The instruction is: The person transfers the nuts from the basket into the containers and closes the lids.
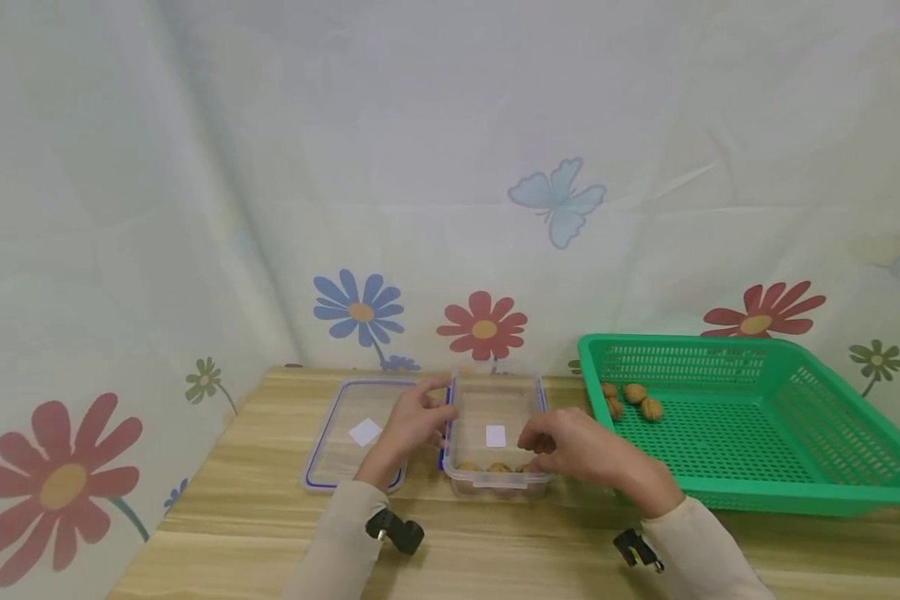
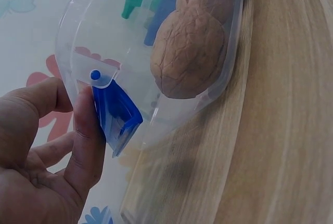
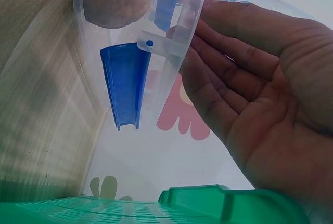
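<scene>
A clear lidded-style plastic food box (image 1: 497,482) with blue side latches stands without its lid in the middle of the table. Several walnuts (image 2: 188,52) lie along its near end. My left hand (image 1: 417,421) holds the box's left rim, with a finger against the blue latch (image 2: 118,117). Over the right front corner, my right hand (image 1: 581,448) is loosely bent, its fingertips reaching past the rim above the walnuts. In the right wrist view those fingertips are partly hidden behind the box wall, and no walnut shows between them.
The clear lid (image 1: 330,442) with its blue seal lies flat to the left of the box. A green plastic basket (image 1: 720,483) stands to the right, with several walnuts (image 1: 634,393) in its far left corner. A flower-printed curtain (image 1: 435,208) hangs behind the table (image 1: 225,517).
</scene>
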Demonstrator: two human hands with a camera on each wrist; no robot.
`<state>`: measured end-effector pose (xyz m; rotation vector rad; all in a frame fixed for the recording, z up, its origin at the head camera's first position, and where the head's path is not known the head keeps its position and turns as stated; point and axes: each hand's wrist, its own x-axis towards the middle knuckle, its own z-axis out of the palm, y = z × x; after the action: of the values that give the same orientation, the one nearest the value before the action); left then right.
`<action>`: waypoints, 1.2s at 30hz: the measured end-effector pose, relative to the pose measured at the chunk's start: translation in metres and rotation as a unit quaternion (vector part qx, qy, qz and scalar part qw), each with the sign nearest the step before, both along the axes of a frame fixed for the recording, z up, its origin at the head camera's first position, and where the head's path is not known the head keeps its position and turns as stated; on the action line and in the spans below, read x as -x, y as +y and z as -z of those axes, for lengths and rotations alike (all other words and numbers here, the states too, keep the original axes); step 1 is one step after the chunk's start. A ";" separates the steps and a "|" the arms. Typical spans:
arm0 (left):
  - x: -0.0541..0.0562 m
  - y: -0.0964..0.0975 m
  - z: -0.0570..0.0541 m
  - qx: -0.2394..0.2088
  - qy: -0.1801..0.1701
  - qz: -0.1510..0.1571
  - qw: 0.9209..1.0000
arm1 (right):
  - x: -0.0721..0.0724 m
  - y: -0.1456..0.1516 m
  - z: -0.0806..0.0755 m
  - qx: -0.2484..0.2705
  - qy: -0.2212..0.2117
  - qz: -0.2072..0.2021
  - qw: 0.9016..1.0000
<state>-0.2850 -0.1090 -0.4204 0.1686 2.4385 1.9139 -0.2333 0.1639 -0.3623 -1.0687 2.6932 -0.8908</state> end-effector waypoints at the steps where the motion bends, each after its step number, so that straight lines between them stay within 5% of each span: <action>1: 0.000 0.000 0.001 0.002 -0.001 -0.001 1.000 | 0.000 0.000 0.001 0.000 0.000 -0.001 1.000; 21: 0.005 0.002 0.008 0.000 -0.004 0.005 1.000 | -0.002 0.002 0.005 0.003 -0.002 0.006 1.000; 36: 0.004 0.000 0.003 0.003 -0.007 0.001 1.000 | -0.001 -0.002 -0.002 -0.016 0.011 0.010 1.000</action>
<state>-0.2889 -0.1085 -0.4230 0.1569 2.4350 1.9005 -0.2322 0.1618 -0.3602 -1.0520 2.7314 -0.8409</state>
